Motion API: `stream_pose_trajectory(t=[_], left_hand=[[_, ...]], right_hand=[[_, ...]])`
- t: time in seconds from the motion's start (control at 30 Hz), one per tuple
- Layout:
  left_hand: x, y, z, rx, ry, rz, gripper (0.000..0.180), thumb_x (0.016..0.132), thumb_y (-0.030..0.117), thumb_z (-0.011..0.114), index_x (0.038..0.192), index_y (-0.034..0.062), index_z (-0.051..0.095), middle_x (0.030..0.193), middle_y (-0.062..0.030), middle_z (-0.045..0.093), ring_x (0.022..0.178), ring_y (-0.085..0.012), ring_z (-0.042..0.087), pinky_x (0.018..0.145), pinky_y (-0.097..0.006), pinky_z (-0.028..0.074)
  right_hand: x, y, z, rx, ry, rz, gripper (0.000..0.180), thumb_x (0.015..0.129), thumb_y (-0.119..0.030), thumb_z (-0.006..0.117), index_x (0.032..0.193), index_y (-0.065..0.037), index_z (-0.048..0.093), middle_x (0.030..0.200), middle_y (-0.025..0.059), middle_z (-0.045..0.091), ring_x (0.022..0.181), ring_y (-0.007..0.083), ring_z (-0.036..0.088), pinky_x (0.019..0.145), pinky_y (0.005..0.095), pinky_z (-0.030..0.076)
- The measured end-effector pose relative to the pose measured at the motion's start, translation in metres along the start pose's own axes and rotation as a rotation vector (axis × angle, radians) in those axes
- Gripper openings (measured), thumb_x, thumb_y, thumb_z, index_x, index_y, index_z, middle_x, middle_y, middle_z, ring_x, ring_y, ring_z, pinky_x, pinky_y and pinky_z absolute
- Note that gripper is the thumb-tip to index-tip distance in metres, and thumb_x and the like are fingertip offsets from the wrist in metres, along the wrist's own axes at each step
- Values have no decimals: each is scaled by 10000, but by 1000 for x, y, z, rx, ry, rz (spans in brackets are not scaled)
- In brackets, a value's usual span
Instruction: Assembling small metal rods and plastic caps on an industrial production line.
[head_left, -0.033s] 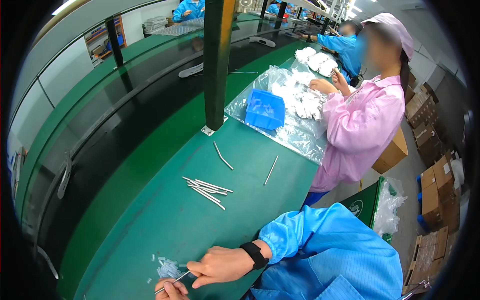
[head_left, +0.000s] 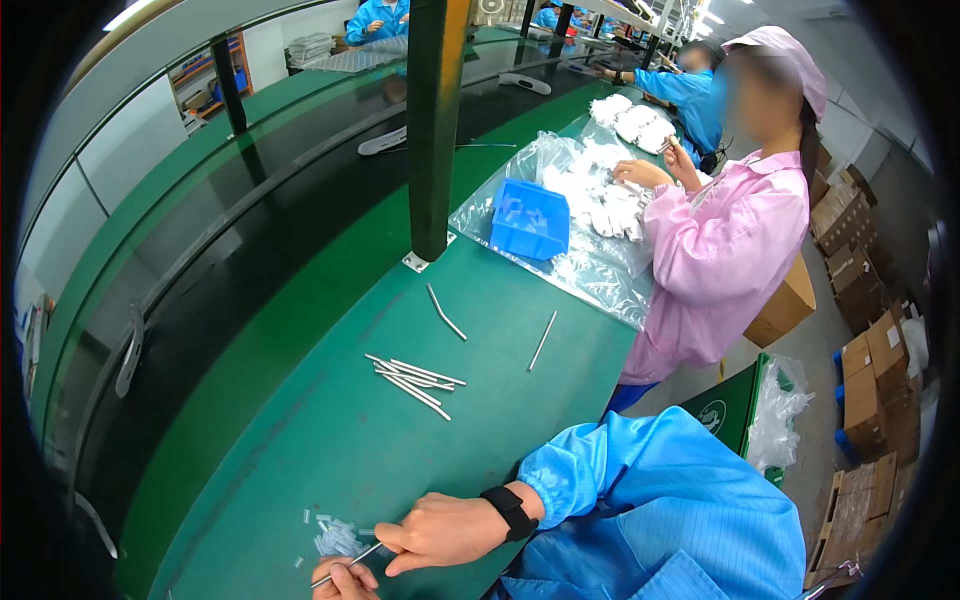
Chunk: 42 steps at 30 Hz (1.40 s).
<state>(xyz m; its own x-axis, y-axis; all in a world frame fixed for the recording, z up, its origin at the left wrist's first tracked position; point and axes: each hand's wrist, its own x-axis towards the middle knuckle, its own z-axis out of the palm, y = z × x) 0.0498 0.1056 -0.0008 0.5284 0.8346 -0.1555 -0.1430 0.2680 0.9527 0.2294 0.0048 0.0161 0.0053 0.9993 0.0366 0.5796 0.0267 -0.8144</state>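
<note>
two hands, one held metal rod

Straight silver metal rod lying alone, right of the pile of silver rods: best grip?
Probably mid-length, pinched from above across its long sides: the straight silver metal rod lies flat on the smooth green tabletop, apart from the pile of silver rods, leaving both sides open.
</note>
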Motion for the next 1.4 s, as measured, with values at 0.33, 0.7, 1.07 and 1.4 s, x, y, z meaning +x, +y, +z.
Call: stream_pose_trajectory(t=[0.33, 0.7, 1.07, 1.4], left_hand=[[-8, 4, 7, 102, -93, -65, 225, 990, 134, 501, 850, -25, 577, 694, -67, 560, 579, -108, 474, 554, -234, 373], [-14, 13, 17, 127, 15, -73, 192, 938, 18, 454, 764, 3, 532, 659, -65, 546, 556, -113, 462, 543, -241, 378], [-6, 21, 18, -62, 76, 159, 332, 1035, 334, 415, 823, 79, 395, 792, -99, 510, 695, -202, 480, 637, -319, 424], [-12, 23, 8, -212, -17, -24, 334, 1038, 320, 426, 805, 81, 410, 713, -55, 431, 615, -145, 411, 550, -258, 365]], right_hand=[[6, 25, 19, 141, 36, -235, 367, 996, -305, 497, 779, -12, 447, 585, 150, 514, 546, 382, 521, 500, 450, 405], [8, 13, 15, 399, -70, -132, 356, 1011, -265, 464, 754, -19, 484, 512, 100, 498, 451, 284, 509, 467, 394, 386], [35, 24, 21, -48, 129, -335, 176, 924, -171, 550, 997, -13, 579, 1039, 125, 550, 936, 266, 559, 691, 385, 500], [37, 23, 34, -248, 21, -354, 148, 795, -72, 581, 901, 20, 531, 921, 123, 477, 879, 270, 523, 680, 364, 505]])
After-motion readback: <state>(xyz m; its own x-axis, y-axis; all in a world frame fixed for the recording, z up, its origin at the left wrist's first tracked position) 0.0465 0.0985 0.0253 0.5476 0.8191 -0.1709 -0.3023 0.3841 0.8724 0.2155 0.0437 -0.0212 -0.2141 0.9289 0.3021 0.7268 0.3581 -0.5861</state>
